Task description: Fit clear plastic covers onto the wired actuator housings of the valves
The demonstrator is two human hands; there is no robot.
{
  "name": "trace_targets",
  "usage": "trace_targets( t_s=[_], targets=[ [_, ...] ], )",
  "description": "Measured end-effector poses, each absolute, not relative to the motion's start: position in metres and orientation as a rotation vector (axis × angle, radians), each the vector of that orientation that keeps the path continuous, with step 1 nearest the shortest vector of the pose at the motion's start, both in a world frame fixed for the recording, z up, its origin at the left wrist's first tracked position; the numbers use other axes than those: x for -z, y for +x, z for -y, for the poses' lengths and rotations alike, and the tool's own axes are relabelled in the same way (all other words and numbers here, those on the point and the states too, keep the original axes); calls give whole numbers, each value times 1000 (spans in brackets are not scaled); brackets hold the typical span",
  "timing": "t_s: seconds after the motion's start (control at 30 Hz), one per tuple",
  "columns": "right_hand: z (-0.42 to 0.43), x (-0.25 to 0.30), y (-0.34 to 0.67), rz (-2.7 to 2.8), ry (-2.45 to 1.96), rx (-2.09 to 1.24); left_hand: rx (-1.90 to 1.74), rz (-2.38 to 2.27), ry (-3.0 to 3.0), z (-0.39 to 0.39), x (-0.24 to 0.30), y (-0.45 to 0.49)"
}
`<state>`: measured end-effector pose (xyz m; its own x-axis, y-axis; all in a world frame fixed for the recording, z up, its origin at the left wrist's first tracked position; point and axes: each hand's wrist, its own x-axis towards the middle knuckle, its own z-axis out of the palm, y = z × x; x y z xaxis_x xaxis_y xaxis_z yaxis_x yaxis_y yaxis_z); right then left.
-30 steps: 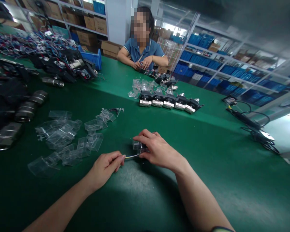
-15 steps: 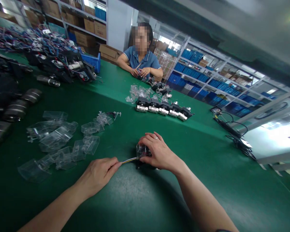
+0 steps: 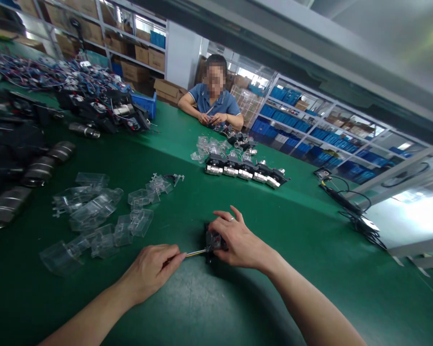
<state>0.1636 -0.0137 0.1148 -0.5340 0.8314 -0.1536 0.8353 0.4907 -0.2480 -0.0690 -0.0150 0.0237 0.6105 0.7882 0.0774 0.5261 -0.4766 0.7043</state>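
My right hand (image 3: 238, 239) is closed on a small black valve part (image 3: 212, 241) that rests on the green table (image 3: 238, 298). My left hand (image 3: 152, 269) pinches the coloured wires (image 3: 196, 253) that run out of that part to the left. Just left of my hands lie several clear plastic covers (image 3: 97, 216).
A row of finished black-and-silver valve units (image 3: 245, 170) stands mid-table. A person in a blue shirt (image 3: 212, 103) works at the far side. Metal cylinders (image 3: 36, 170) and a heap of wired parts (image 3: 94, 103) fill the left. Black cables (image 3: 350, 209) lie at the right edge.
My right hand has shifted from covering the part's clear cover to gripping the black part, with two fingers lifted. The left hand keeps its pinch on the wires. The camera tilted up slightly.
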Motion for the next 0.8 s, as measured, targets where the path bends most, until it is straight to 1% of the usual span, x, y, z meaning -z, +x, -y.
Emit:
trace_targets(
  t_s=[0.2, 0.4, 0.6, 0.7, 0.8],
  targets=[
    [13, -118, 168, -2609, 1556, 400, -410, -1030, 2334, 19, -18, -64],
    [11, -129, 188, -2545, 1474, 537, -268, -1148, 2419, 19, -21, -56],
    [22, -129, 194, -2467, 1602, 473, -178, -1197, 2404, 17, -27, -52],
    [27, -126, 194, -2476, 1668, 483, -237, -1203, 2353, 16, -25, -55],
    [28, -118, 196, -2476, 1819, 420, -451, -1232, 2239, 12, -21, -62]
  ],
)
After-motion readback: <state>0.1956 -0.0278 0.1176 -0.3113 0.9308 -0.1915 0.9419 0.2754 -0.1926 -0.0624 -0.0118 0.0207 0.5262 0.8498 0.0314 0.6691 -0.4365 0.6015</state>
